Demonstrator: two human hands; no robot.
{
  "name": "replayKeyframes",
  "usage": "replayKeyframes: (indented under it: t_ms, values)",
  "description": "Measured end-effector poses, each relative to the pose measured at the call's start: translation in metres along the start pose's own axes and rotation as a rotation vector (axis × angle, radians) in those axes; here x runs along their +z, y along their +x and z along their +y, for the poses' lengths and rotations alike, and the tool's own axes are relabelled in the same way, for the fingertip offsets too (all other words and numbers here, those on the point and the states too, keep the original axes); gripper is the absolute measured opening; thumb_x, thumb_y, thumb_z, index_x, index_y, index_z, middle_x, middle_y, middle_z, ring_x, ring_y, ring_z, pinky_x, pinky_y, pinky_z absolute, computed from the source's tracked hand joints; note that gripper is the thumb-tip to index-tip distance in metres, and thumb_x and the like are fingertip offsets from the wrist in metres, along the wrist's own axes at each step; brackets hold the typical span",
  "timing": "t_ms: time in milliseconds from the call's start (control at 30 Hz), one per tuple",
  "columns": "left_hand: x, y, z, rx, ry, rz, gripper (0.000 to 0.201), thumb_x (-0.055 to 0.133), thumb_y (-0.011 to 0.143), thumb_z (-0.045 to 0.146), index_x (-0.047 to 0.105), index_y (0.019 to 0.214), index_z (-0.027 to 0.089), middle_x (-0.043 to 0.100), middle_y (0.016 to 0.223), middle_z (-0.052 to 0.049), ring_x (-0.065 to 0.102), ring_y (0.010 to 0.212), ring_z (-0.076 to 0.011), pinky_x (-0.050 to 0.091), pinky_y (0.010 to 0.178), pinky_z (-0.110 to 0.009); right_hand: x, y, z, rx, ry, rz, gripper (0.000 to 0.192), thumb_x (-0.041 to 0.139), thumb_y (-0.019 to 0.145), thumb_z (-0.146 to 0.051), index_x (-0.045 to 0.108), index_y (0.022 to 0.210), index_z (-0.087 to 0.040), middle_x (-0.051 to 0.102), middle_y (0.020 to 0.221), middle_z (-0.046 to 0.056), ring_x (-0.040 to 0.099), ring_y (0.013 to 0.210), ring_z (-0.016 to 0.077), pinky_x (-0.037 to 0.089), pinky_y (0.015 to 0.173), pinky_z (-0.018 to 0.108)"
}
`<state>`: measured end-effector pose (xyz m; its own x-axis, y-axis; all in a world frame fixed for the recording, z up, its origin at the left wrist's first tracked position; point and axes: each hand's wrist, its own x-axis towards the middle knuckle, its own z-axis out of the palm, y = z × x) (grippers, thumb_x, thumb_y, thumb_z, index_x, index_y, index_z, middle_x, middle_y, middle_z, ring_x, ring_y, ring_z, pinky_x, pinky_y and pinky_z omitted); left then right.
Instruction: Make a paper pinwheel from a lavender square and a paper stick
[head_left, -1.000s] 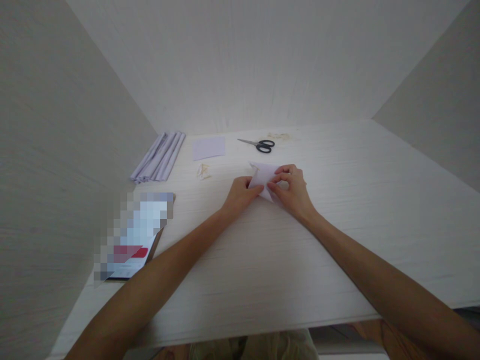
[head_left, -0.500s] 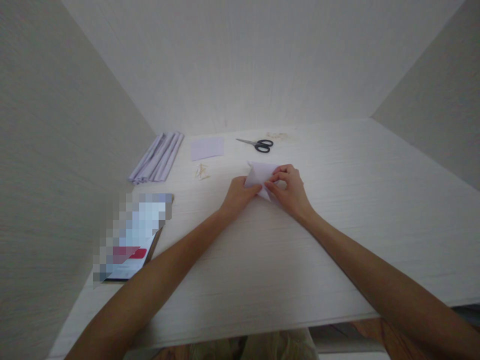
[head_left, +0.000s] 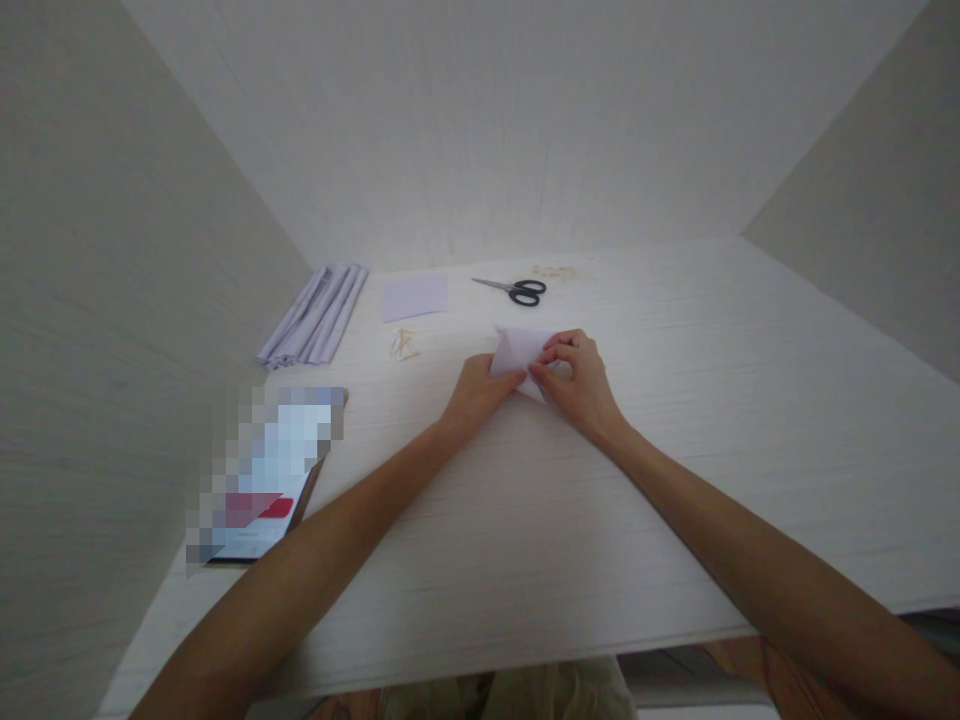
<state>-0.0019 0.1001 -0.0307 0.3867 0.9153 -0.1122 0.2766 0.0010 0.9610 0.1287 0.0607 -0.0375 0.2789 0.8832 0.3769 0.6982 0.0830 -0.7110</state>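
Near edge of table [head_left: 525,600]: bare between the 2 forearms, open room.
Left hand [head_left: 476,390] and right hand [head_left: 581,385]: fingertips pinched shut on folded paper [head_left: 521,350] at mid-table — scarcely shifted since 0.5 s ago, so a crease is judged under pressing.
Left: blurred booklet [head_left: 266,470], paper strips [head_left: 315,312].
Far: paper square [head_left: 415,296], scissors [head_left: 517,289] — well apart from hands.

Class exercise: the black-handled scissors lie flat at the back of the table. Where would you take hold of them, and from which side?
Probably by the black handle loops of the scissors, coming from the right: the loops point right, and the closed blades point left toward the square paper sheet.
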Motion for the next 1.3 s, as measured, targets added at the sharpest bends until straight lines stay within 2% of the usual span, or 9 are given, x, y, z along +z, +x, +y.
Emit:
replayKeyframes:
  t_ms: [533,1100,1233,1300]
  values:
    - [-0.0006,0.0013,-0.0034,0.032,0.008,0.002,0.021,0.054,0.061,0.03,0.056,0.062,0.01,0.049,0.057,0.0,0.042,0.051,-0.0085,0.03,0.047,-0.021,-0.0012,0.0,-0.0015,-0.004,0.012,-0.035,0.006,0.056,0.065,-0.019,0.056,0.06,-0.019,0.053,0.088,0.005,0.047,0.091,0.0225,0.036,0.08,0.044]
    - [-0.0004,0.0005,-0.0009,0.028,-0.004,0.022,0.023,0.057,0.06,0.032,0.058,0.062,0.009,0.05,0.055,0.0,0.042,0.05,-0.0086,0.031,0.047,-0.021,-0.0009,-0.0004,-0.0007,-0.038,0.034,-0.011,0.007,0.055,0.065,-0.02,0.054,0.058,-0.021,0.054,0.084,0.004,0.049,0.086,0.0213,0.038,0.078,0.042]
    - [0.0006,0.0001,-0.0015,0.04,0.027,0.055,0.023,0.056,0.06,0.031,0.059,0.062,0.009,0.051,0.055,0.0,0.042,0.05,-0.0089,0.031,0.046,-0.021,-0.0019,-0.0008,-0.0026,-0.05,0.035,-0.017,0.007,0.055,0.065,-0.018,0.055,0.059,-0.02,0.054,0.083,0.004,0.05,0.085,0.0207,0.039,0.078,0.04]
    - [0.001,-0.0002,-0.0021,0.047,0.032,0.082,0.021,0.056,0.06,0.03,0.059,0.062,0.009,0.051,0.055,0.0,0.042,0.05,-0.0091,0.032,0.046,-0.021,-0.0023,-0.0008,-0.0027,-0.075,0.062,0.027,0.005,0.055,0.065,-0.018,0.055,0.061,-0.021,0.053,0.082,0.003,0.05,0.085,0.0198,0.039,0.079,0.039]
